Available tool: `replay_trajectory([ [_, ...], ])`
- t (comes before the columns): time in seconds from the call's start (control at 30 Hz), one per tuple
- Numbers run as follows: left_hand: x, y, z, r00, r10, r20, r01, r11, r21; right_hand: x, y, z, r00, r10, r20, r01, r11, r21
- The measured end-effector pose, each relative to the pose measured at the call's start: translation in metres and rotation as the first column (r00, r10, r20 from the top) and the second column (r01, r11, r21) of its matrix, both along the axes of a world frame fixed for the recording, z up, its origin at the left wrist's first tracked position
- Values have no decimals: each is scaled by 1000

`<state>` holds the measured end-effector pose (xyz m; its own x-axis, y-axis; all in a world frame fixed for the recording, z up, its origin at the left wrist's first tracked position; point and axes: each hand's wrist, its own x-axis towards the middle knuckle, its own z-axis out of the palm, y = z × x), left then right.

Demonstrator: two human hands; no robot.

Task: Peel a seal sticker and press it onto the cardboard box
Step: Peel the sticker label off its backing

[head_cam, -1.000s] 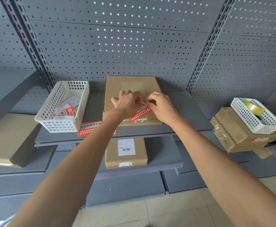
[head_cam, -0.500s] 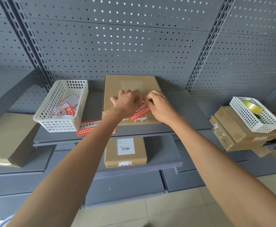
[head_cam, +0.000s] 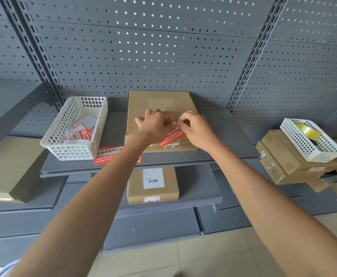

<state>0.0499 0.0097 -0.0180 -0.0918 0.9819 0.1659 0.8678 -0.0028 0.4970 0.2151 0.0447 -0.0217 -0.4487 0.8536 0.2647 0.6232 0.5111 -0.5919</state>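
A flat cardboard box [head_cam: 159, 102] lies on the upper grey shelf [head_cam: 219, 132]. Over its near part, both my hands pinch a red seal sticker [head_cam: 171, 136] with white print. My left hand [head_cam: 153, 124] grips the sticker's upper left end. My right hand [head_cam: 197, 128] nips a white corner at the top with its fingertips. The sticker hangs slanted just above the box's front edge, where torn white sticker remains show.
A white basket [head_cam: 75, 126] with more red stickers stands left of the box, a large red sticker [head_cam: 109, 154] lying beside it. A labelled box [head_cam: 153, 184] sits on the lower shelf. At right, a basket with a tape roll [head_cam: 309, 132] rests on stacked boxes.
My hands have stayed over the box. My right fingertips have lifted a white corner at the sticker's top end, drawing slightly apart from my left hand.
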Motion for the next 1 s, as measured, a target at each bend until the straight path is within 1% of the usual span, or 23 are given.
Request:
replay_trajectory([
  [0.17, 0, 0, 0, 1000, -5, -20, 5, 1000, -7, 3, -3, -3, 992, -36, -122, 33, 999, -28],
  [0.3, 0, 1, -1, 999, -6, -35, 6, 1000, -3, 5, -2, -4, 975, -95, -202, 71, 990, -124],
  [0.53, 0, 1, -2, 999, -6, -36, 6, 1000, 3, 9, -1, -8, 996, -37, -81, 33, 998, -60],
  [0.83, 0, 0, -2, 1000, -8, -20, 8, 1000, -2, 8, -3, -4, 999, -35, -40, 32, 996, -81],
  [1.0, 0, 0, -1, 1000, -12, -10, 12, 1000, -2, 9, -3, -4, 998, -32, -52, 27, 995, -92],
])
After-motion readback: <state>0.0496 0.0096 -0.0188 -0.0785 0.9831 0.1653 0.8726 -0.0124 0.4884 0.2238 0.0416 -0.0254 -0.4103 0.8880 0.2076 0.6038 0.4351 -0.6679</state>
